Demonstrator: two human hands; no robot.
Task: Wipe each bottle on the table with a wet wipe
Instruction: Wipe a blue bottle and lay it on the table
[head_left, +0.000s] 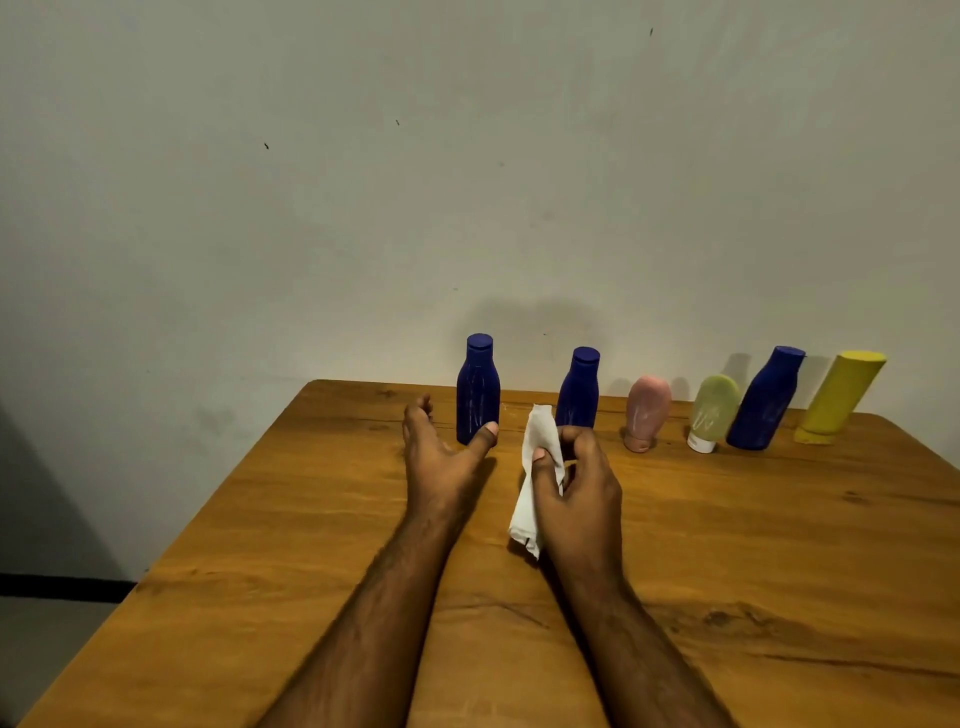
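Head view: looking down over a wood table (727, 545) pushed up to a plain wall (363, 182), both forearms reaching in from the bottom.
Left hand (441, 452): spread out and relaxed, nothing in it, thumb stretched right so the tip sits at the base of the first blue bottle (478, 389). Looks like it's touching or just about, can't say for sure.
Right hand (576, 483): clamped on the wipe (537, 478), thumb pinching it against curled fingers.
Wipe: white, crumpled into a long strip, one end poking up above the hand and the other hanging down toward the table near the wrist.
Hands: just beside each other, not touching, wipe sitting between them.
Bottles: six in a row along the far edge by the wall. From the left it's the first blue bottle, a second blue one (579, 387) right behind the wipe, a pink tube (647, 413), a green tube (711, 413) standing on a white cap, a third blue bottle (766, 397), and a yellow bottle (839, 397).
Bottle posture: all standing, the right-hand ones look tilted, probably just the wide lens.
Floor (47, 639): grey bit showing at lower left past the table edge.
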